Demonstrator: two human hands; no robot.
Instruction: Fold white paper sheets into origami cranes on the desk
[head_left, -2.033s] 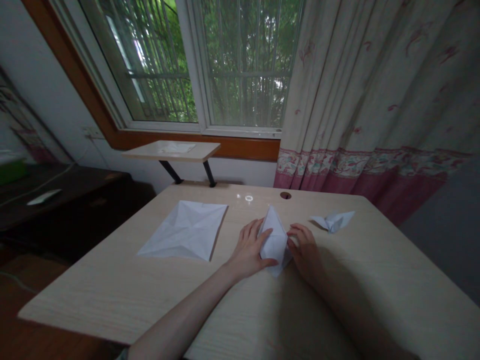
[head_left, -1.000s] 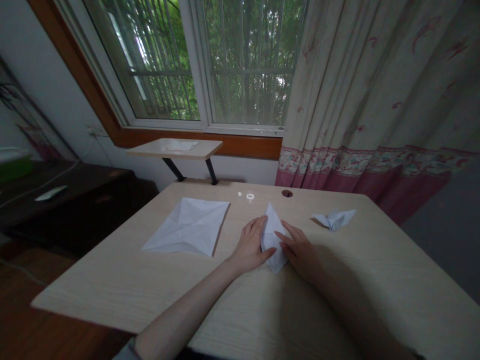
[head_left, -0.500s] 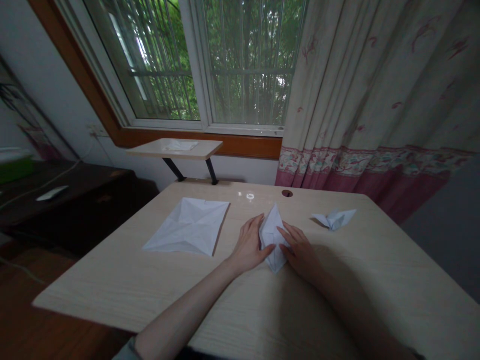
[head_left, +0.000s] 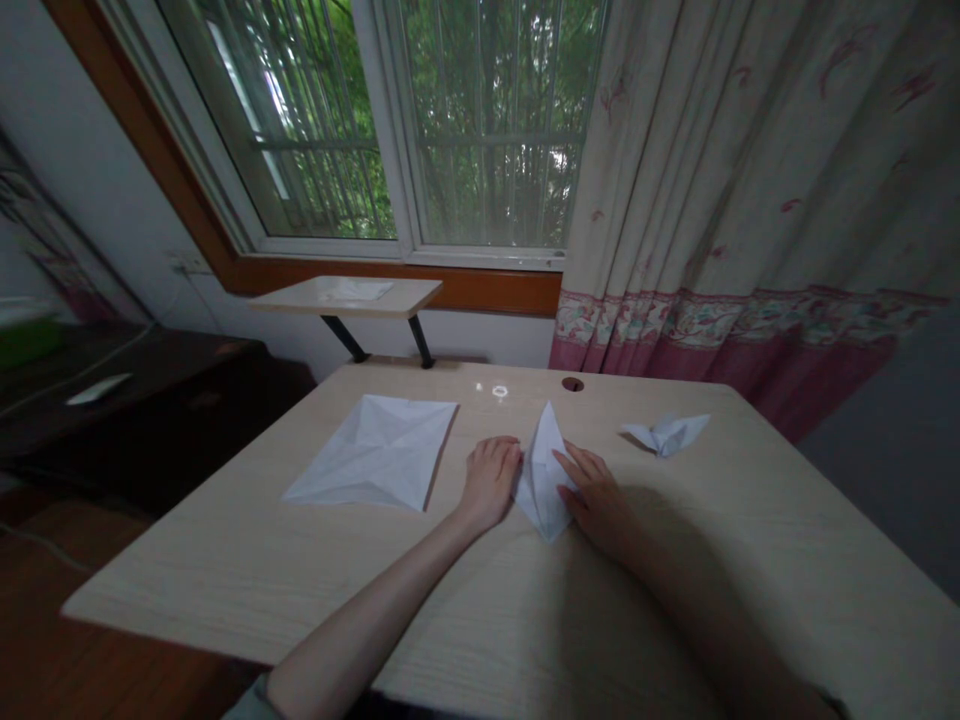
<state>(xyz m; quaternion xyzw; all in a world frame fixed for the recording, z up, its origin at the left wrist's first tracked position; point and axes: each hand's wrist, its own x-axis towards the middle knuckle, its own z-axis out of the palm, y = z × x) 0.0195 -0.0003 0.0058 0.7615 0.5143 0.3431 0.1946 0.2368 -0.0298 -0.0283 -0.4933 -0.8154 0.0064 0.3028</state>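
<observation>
A white folded paper (head_left: 546, 478), diamond-shaped with pointed ends, lies on the table in front of me. At its left edge is my left hand (head_left: 491, 480), fingers curled together against the paper; the thumb is hidden. My right hand (head_left: 596, 500) rests on the paper's right side, fingers stretched out and apart, the thumb lower down on the sheet. To the right stands a small folded paper bird (head_left: 666, 435) with spread wings. A larger creased white sheet (head_left: 379, 455) lies flat to the left of my hands.
The pale wooden table (head_left: 360, 580) has a round cable hole (head_left: 572, 384) near its back edge. A small raised shelf (head_left: 405, 297) at the back bears white paper (head_left: 352, 289). Behind are a barred window and a floral curtain (head_left: 675, 200). A dark cabinet (head_left: 172, 400) stands at left.
My left hand has drawn back slightly to the left, its fingers now curled and its thumb off the paper's face. The right hand stays nearly in place. The camera view shifted slightly.
</observation>
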